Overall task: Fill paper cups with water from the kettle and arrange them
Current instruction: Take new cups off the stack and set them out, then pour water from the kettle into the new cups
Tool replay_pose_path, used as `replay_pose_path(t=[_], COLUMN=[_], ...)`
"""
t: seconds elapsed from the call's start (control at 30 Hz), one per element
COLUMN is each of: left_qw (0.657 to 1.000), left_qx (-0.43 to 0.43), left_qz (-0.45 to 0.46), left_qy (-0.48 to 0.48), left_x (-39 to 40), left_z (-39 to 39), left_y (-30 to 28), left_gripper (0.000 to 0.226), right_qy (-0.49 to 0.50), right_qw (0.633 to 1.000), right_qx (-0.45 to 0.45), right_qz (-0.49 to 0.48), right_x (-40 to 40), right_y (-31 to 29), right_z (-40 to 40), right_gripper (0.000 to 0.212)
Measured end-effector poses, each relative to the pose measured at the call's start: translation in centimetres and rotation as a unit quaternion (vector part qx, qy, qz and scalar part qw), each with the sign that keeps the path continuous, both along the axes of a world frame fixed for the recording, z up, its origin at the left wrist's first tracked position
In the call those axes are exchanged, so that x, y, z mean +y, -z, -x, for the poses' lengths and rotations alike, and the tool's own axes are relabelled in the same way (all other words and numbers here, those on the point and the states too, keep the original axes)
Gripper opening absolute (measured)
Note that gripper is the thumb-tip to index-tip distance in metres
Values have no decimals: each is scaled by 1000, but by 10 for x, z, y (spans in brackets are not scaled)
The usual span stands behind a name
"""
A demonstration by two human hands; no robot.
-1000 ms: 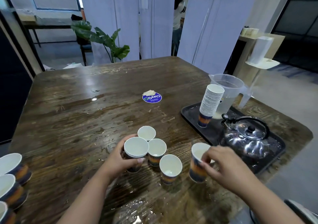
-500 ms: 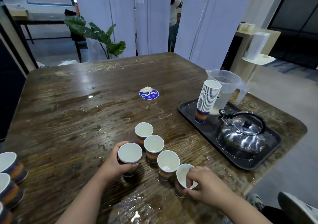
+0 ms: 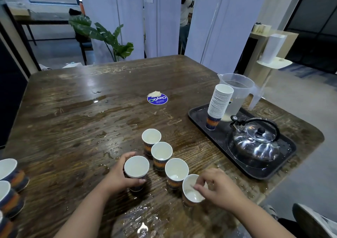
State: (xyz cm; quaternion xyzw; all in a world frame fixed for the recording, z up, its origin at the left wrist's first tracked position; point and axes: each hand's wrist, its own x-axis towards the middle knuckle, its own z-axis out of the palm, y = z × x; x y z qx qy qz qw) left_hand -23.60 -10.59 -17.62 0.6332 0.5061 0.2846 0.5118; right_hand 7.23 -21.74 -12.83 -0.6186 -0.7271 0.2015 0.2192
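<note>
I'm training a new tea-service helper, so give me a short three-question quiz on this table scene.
1. True or false: the kettle stands on the black tray.
2. Which thing does the left hand hold?
A. the clear jug
B. a paper cup beside the row
C. the tall cup stack
3. Fill in: the right hand pinches the rim of the ____ cup in the diagonal row of four.

Key: 1 true; 2 B; 3 nearest.
</note>
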Motion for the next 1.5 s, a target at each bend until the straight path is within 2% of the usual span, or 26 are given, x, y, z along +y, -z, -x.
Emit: replay_pose_path(t=[0.1, 0.17, 0.3, 0.47, 0.6, 0.73, 0.87, 1.0, 1.1, 1.23, 1.37, 1.5], left_qw=[999, 998, 995, 993, 987, 980, 978, 971, 953, 920, 895, 873], left_qx=[19, 26, 22, -52, -76, -37, -5, 93, 163, 235, 276, 301], left_qz=[-13, -36, -91, -95, -102, -118, -130, -158, -180, -216, -245, -289], left_qy=[33, 47, 46, 48, 97, 156, 164, 155, 181, 227, 251, 253], left_x=[1, 6, 19, 33, 37, 49, 64, 75, 78, 80, 82, 85], left_z=[-2, -6, -32, -96, -160, -230, -302, -363, -398, -432, -448, -454], left_y=[-17, -33, -71, -114, -128, -126, -115, -105, -103, -100, -100, -104], left_gripper=[121, 125, 95, 52, 37, 39, 43, 50, 54, 52, 47, 25], right_qy=[80, 143, 222, 306, 333, 352, 370, 392, 394, 382, 356, 336], right_qw=[994, 984, 964, 930, 914, 907, 911, 906, 904, 893, 890, 890], right_qx=[49, 77, 123, 162, 185, 180, 139, 142, 166, 237, 285, 306], right_qz=[-51, -69, -83, -125, -138, -146, -116, -76, -15, 18, -11, -19], right_x=[5, 7, 13, 22, 29, 37, 46, 56, 68, 79, 79, 85], right_y=[-13, -22, -38, -59, -71, -65, -56, -46, -34, -16, -13, -12], right_z=[-15, -29, -61, -100, -137, -176, -216, -246, -263, -279, -281, -282], right_gripper=[24, 22, 22, 23, 15, 6, 18, 43, 51, 33, 17, 21])
